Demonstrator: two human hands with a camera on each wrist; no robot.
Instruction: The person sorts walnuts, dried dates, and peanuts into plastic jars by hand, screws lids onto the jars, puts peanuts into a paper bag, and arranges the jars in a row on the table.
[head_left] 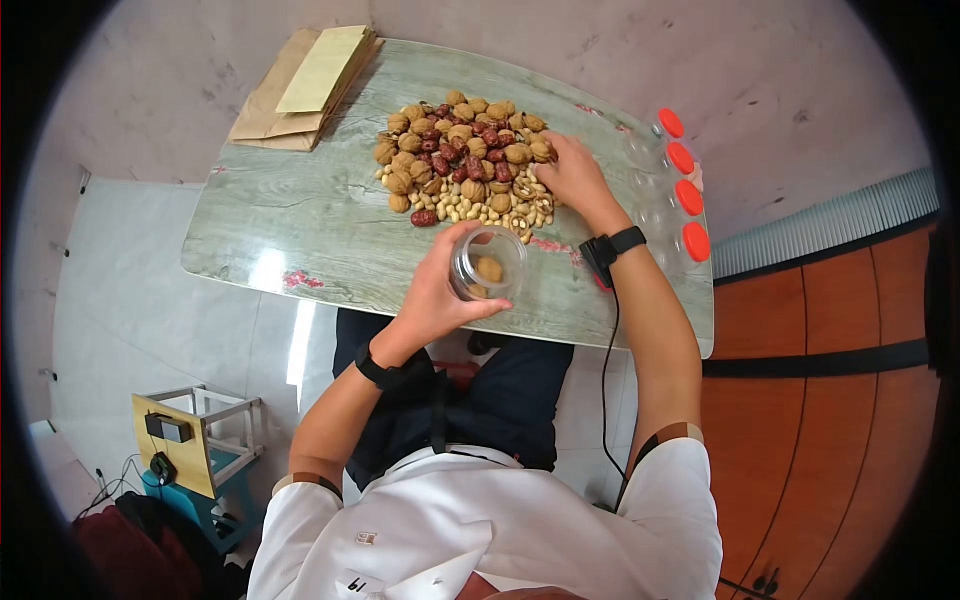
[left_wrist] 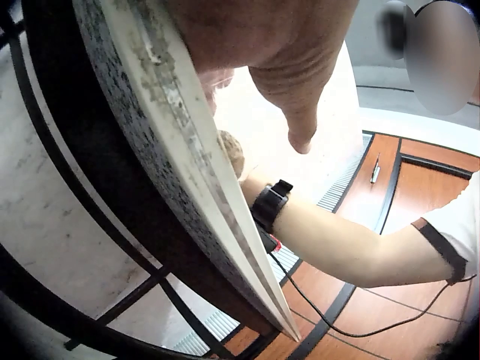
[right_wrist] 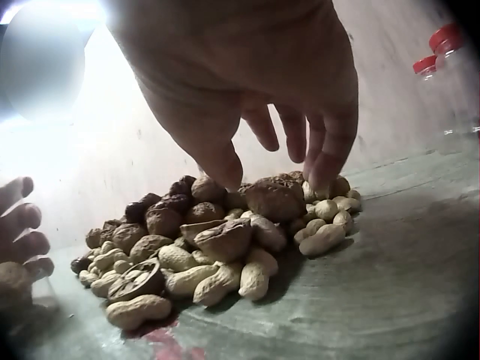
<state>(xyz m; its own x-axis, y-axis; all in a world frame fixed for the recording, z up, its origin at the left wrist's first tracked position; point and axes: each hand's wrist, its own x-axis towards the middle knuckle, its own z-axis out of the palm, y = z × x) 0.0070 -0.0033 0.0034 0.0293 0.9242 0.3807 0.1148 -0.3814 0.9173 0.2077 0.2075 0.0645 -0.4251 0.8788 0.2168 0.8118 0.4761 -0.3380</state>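
Observation:
My left hand (head_left: 432, 288) grips a clear plastic jar (head_left: 516, 262) by its side, thumb and fingers curved around it, near the table's front edge. Inside the jar lie walnuts (head_left: 489, 268). On the table is a heap of walnuts (head_left: 399, 182), red dates (head_left: 474, 167) and peanuts (head_left: 470, 210). My right hand (head_left: 578, 180) reaches down at the heap's right side. In the right wrist view its thumb and fingers hang spread above the nuts, either side of a walnut (right_wrist: 276, 199). A cracked walnut shell (right_wrist: 137, 283) sits among the peanuts there.
Several clear jars with red lids (head_left: 688, 197) line the table's right edge. Folded brown paper bags (head_left: 275, 105) and a yellowish sheet (head_left: 325, 70) lie at the back left. A black cable (head_left: 606, 390) hangs from the right wrist's device. Orange cabinets (head_left: 800, 430) stand to the right.

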